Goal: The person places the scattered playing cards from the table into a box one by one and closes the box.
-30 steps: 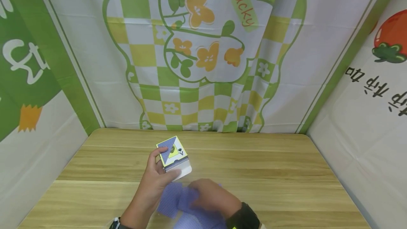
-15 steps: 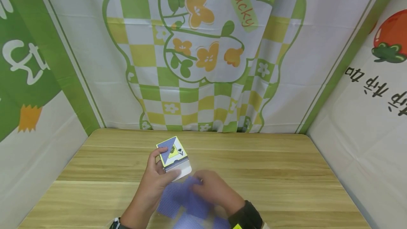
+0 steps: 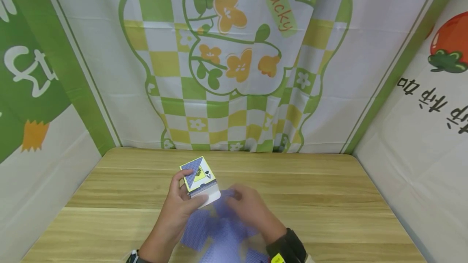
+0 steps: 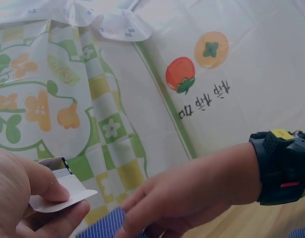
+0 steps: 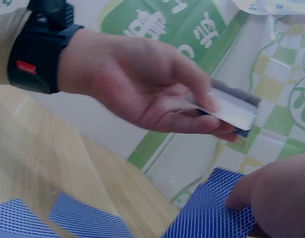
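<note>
The left hand (image 3: 178,204) has its fingers wrapped round a card box (image 3: 199,173), tilted above the tabletop (image 3: 329,198), flap open, packed card edges (image 4: 62,172) showing in its mouth. Loose blue-backed cards (image 3: 195,232) lie below. Just beside the flap, a blurred blue card (image 3: 224,205) is pinched in the right hand's (image 3: 252,209) fingers; contact with the box is unclear.

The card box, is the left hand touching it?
Touching. The head view shows the left hand gripping the card box, a finger on its printed front and the thumb on its flap.
</note>
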Demonstrator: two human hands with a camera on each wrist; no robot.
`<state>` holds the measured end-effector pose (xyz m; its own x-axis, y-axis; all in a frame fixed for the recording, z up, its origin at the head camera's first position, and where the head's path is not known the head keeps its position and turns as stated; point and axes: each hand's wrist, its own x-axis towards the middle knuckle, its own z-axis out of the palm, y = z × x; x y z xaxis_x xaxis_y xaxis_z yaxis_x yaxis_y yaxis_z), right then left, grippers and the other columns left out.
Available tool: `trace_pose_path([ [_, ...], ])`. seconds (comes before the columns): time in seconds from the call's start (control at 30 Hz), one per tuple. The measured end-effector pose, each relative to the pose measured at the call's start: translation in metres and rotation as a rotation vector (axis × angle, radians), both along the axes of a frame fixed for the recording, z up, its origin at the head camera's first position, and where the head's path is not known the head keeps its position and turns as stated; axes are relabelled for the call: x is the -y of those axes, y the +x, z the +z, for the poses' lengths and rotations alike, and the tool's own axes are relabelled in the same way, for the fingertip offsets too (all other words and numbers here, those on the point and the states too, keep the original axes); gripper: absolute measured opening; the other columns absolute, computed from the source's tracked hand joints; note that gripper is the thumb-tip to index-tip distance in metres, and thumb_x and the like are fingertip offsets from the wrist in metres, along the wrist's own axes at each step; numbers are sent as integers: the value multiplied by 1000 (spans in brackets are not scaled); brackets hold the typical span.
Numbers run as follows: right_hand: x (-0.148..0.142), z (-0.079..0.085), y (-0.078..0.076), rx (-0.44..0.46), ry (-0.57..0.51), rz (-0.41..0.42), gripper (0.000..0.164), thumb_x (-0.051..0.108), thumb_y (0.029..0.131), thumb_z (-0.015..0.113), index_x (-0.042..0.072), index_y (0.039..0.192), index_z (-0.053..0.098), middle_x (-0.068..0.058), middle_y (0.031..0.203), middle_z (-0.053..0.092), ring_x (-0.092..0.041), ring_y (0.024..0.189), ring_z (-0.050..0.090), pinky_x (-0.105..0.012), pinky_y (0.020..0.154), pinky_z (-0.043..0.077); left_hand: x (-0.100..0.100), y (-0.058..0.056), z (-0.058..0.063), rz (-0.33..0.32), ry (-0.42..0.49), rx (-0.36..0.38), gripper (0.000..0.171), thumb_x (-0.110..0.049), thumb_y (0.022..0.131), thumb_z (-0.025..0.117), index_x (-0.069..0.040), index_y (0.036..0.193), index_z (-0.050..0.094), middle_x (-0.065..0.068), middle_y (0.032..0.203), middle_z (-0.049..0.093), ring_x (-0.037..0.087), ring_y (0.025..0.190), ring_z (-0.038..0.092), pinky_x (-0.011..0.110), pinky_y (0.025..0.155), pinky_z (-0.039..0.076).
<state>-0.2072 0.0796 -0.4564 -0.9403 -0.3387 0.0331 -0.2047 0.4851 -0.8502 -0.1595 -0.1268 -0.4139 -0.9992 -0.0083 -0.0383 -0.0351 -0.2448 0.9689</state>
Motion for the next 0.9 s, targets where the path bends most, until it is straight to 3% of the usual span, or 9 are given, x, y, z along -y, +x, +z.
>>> trace_pose_path([
  [0.17, -10, 13, -2, 41, -139, -51, 24, 30, 99, 63, 10, 111, 62, -5, 95, 69, -20, 84, 66, -35, 69, 55, 0, 0, -1, 10, -14, -4, 78, 13, 82, 64, -22, 143, 29, 25, 134, 50, 23, 103, 67, 31, 85, 57],
  [0.37, -18, 23, -4, 54, -245, -44, 30, 30, 98, 65, 6, 116, 60, -7, 96, 69, -19, 81, 67, -38, 69, 58, 1, 0, -1, 10, -24, 0, 78, 11, 84, 65, -21, 144, 27, 25, 137, 48, 23, 105, 66, 30, 86, 57],
  [0.77, -18, 19, -6, 44, -183, -115, 31, 34, 97, 68, 8, 114, 65, -5, 100, 70, -18, 92, 67, -35, 76, 56, 1, -1, -2, 11, -27, 3, 78, 11, 84, 65, -22, 144, 28, 25, 140, 47, 24, 107, 67, 31, 86, 57],
  [0.9, -21, 20, -7, 82, -220, -126, 32, 40, 96, 67, 12, 112, 67, -4, 100, 71, -18, 91, 67, -35, 77, 55, 1, -1, -3, 4, -32, 6, 78, 10, 85, 65, -22, 144, 27, 25, 142, 46, 26, 109, 66, 31, 87, 57],
])
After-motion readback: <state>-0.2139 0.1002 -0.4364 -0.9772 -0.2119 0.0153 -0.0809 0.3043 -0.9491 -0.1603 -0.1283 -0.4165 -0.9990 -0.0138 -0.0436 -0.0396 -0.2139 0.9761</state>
